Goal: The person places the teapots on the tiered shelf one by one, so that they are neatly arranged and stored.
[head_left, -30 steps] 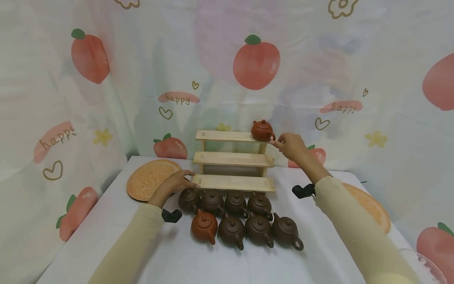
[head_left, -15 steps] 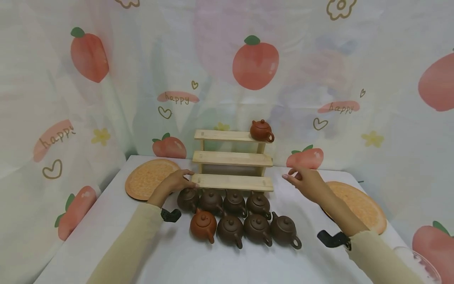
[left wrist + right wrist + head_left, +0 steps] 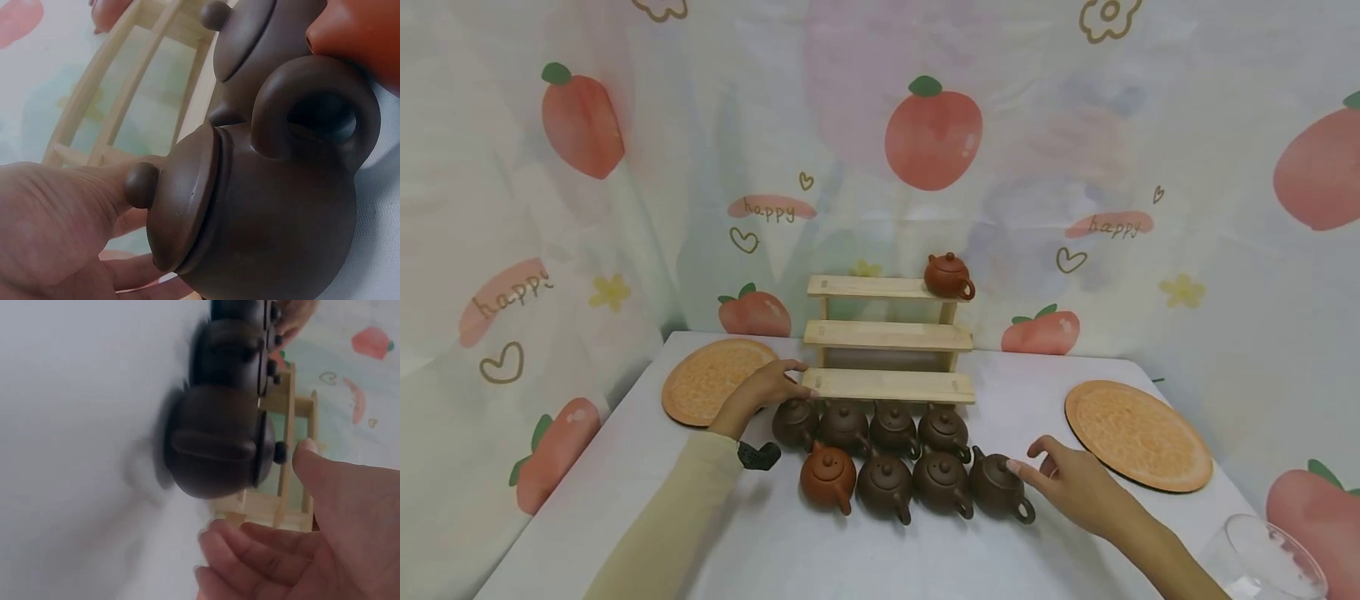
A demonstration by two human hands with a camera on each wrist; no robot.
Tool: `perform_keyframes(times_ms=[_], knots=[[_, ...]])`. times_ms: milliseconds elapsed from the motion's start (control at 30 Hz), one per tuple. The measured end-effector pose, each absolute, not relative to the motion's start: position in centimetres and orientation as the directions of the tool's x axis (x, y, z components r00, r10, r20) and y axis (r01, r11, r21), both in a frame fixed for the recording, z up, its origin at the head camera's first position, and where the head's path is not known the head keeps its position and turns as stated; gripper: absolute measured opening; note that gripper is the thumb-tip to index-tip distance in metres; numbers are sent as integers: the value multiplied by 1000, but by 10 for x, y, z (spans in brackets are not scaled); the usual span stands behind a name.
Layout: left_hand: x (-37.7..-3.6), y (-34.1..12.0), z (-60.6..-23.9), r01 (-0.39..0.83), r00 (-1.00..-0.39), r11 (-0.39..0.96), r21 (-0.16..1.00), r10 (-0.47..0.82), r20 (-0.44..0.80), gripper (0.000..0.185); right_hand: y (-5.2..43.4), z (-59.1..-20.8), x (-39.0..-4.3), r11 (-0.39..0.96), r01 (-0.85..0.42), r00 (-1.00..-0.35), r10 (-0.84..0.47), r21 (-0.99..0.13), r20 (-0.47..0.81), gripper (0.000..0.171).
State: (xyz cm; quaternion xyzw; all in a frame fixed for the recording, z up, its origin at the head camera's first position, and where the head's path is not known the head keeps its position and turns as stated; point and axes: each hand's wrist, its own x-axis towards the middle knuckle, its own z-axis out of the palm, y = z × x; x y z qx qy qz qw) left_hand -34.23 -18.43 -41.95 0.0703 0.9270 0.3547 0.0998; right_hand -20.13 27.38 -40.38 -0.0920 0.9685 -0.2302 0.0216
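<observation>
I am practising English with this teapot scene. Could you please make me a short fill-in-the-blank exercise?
1. One orange teapot stands on the ____ step of the wooden rack.
2. The right hand reaches toward a ____ teapot.
3. The left hand touches the rack's ____ step.

Missing words: top; brown; bottom

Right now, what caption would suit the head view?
Right hand reaches for a dark teapot; left hand rests by the wooden rack.

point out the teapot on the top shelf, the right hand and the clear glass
teapot on the top shelf [image 3: 948, 277], head view, on its round body
right hand [image 3: 1078, 487], head view, on the back of the hand
clear glass [image 3: 1262, 558], head view, on its rim
</observation>
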Motion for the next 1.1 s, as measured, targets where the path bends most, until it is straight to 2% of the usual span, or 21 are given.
perform_keyframes(times_ms=[100,267,633,900,1100], knots=[[-341,-185,-419,61,-970,741,669,202,-135,67,271,-412,-190,887,-105,-985,-154,-450,-72,53],[-341,-186,-417,55,-968,741,669,203,-145,67,267,-425,-182,891,-85,-985,-141,-446,-95,47],[-339,-185,-415,50,-967,744,666,202,-153,67,262,-444,-175,892,-135,-985,-168,-431,-38,40],[-340,-184,-415,59,-967,737,673,209,-144,68,262,-448,-168,890,-218,-975,-221,-400,40,28],[-340,-184,-417,52,-968,748,662,201,-150,68,264,-451,-169,897,-182,-982,-190,-403,20,28]])
